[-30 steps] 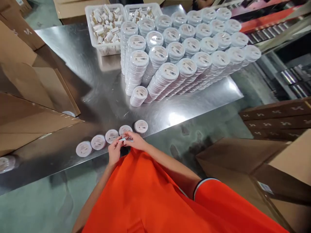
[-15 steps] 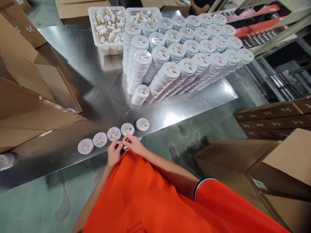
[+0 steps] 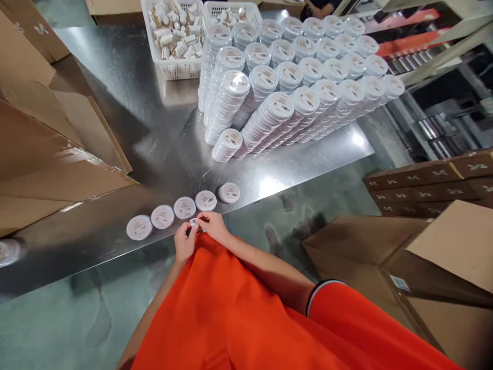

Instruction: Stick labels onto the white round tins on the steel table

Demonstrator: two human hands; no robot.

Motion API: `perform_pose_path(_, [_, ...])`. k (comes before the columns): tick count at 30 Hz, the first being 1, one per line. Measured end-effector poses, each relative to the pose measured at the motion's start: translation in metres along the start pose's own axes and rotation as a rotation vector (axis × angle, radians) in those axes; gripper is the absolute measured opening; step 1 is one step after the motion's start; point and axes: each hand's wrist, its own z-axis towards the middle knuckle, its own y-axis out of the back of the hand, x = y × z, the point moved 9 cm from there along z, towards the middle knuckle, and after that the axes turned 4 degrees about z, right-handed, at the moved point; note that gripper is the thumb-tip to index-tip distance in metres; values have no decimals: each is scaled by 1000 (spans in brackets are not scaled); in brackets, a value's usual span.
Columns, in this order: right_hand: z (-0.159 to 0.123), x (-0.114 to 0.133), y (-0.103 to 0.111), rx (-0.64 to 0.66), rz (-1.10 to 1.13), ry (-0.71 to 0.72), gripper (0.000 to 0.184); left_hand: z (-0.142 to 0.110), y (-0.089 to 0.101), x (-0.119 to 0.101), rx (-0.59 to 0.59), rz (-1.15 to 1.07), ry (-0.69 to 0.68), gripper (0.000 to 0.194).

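Observation:
My left hand [image 3: 184, 242] and my right hand [image 3: 213, 226] meet at the near edge of the steel table [image 3: 154, 133]. Both pinch one small white piece [image 3: 193, 222], perhaps a label; I cannot make it out further. Just beyond my fingers several round white lidded tins [image 3: 185, 207] lie flat in a row along the table edge. Tall stacks of the same tins [image 3: 292, 92] fill the far middle of the table. A short stack [image 3: 227, 145] stands in front of them.
Two white baskets [image 3: 175, 36] of small cream bottles stand at the table's far end. Open brown cartons [image 3: 50, 149] crowd the left side. More cartons [image 3: 431, 257] sit on the floor at right. A roller conveyor [image 3: 442, 133] runs behind them. A person's arm [image 3: 319, 7] shows at the top.
My hands stay together at the table edge, shifting slightly while working the small white piece. The view has tilted a little; the row of tins has not moved.

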Motion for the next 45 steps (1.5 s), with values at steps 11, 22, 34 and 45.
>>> perform_pose_path(11, [17, -11, 17, -289, -92, 23, 15, 12, 20, 9, 36, 192, -99, 30])
perform_pose_path(22, [46, -24, -13, -182, -603, -284, 21, 16, -14, 4, 275, 940, -553, 18])
perform_pose_path(34, [49, -19, -20, -190, -766, -303, 24, 19, -13, 2, 307, 960, -509, 20])
perform_pose_path(45, [67, 5, -14, -149, -984, -104, 38, 21, -13, 3, 287, 909, -480, 18])
